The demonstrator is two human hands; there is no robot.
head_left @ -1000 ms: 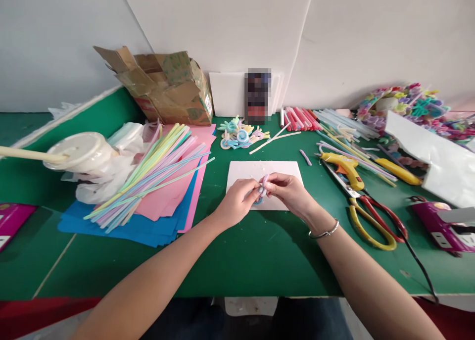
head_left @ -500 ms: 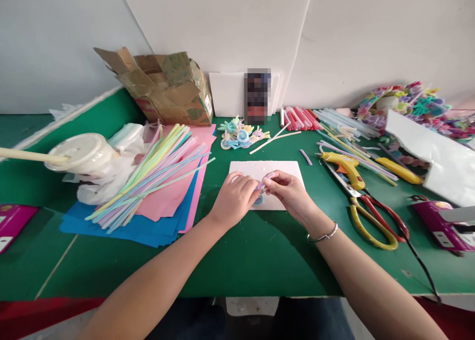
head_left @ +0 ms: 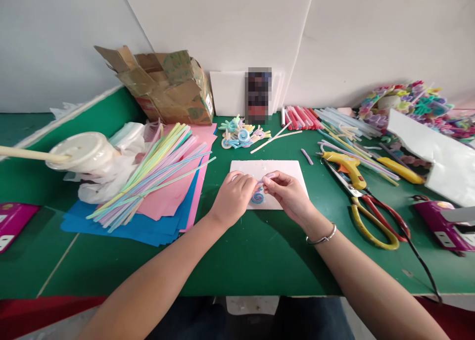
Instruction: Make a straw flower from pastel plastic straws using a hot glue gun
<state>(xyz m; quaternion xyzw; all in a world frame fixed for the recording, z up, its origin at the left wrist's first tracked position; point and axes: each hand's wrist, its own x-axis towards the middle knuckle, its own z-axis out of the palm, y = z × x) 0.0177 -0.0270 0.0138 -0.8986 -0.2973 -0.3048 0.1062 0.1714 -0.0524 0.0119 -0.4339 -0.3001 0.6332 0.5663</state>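
Both my hands meet over a white board [head_left: 285, 169] lying on the green table [head_left: 260, 256]. My left hand [head_left: 233, 196] is closed, its fingers pinching a small blue and lilac coiled straw piece [head_left: 257, 196] that rests on the board. My right hand [head_left: 287, 194] is closed too, pinching the lilac straw end [head_left: 267, 177] that sticks up from the coil. A silver bangle [head_left: 321, 235] sits on my right wrist.
Pastel straws [head_left: 156, 169] lie on pink and blue paper [head_left: 163, 221] at left, beside a lidded cup [head_left: 83, 152]. Behind stand a cardboard box [head_left: 166, 85] and finished coils [head_left: 241, 134]. At right are a yellow glue gun [head_left: 345, 167], scissors [head_left: 374, 221] and more straws [head_left: 334, 124].
The coil has come down from between my raised fingers onto the white board. Both hands shifted slightly and stayed pinched on it.
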